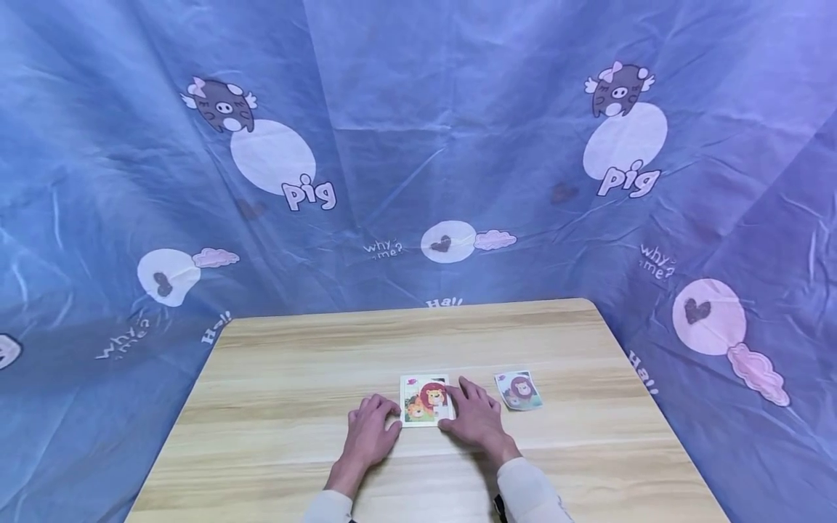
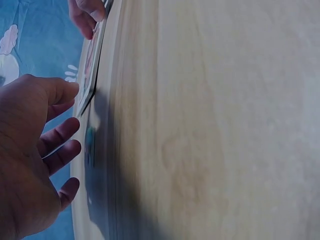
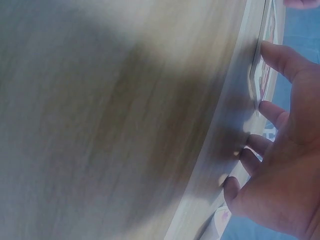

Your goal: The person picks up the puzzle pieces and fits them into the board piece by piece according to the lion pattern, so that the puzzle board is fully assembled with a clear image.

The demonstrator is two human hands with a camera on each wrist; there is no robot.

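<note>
A flat picture puzzle (image 1: 419, 401) with a pale frame, showing a lion and a smaller animal, lies on the table; a blank pale patch shows at its lower right. By its left edge is my left hand (image 1: 371, 434), thumb and forefinger near the frame, the other fingers loosely bent. My right hand (image 1: 476, 416) touches the puzzle's right side, thumb low on the board and forefinger higher up, fingers spread. In the left wrist view, a small coloured piece (image 2: 90, 145) lies beneath the left hand; that hand hides it from the head view.
To the right of my right hand lies a loose paper picture (image 1: 519, 390) of similar lion art, its edge curling up. The wood-grain table (image 1: 314, 349) ends at rounded far corners. Blue printed cloth (image 1: 392, 160) hangs behind it and at both sides.
</note>
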